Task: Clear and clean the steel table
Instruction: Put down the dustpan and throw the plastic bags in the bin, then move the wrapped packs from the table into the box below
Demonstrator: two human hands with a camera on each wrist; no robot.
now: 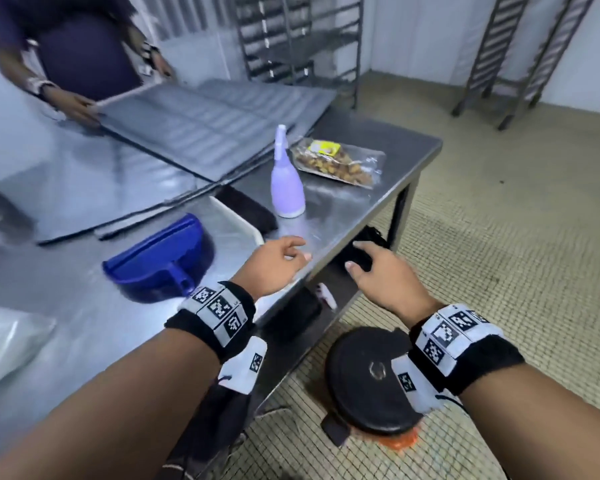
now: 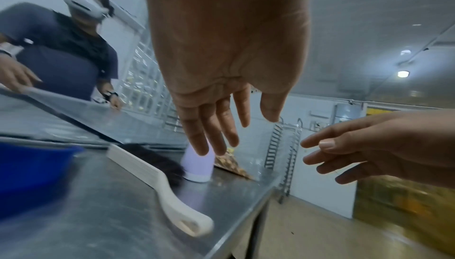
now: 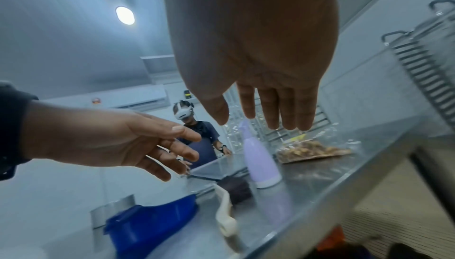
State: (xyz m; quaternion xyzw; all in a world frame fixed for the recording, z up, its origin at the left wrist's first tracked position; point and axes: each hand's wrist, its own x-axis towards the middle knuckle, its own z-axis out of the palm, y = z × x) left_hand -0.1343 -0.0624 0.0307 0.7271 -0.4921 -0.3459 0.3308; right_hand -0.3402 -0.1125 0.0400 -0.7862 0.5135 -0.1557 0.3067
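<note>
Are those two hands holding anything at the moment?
No. The left hand and right hand are both open and empty above the steel table edge.

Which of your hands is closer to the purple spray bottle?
Left. The left hand hovers over the table's near edge, just in front of the purple spray bottle. The right hand is off the table's edge, lower and farther right. Both are open.

Both hands are hovering empty with loose fingers: the left hand [image 1: 274, 263] over the steel table [image 1: 343, 216], the right hand [image 1: 383, 275] just past its edge. A purple spray bottle [image 1: 286, 181] is standing beside a snack bag [image 1: 338, 162].
</note>
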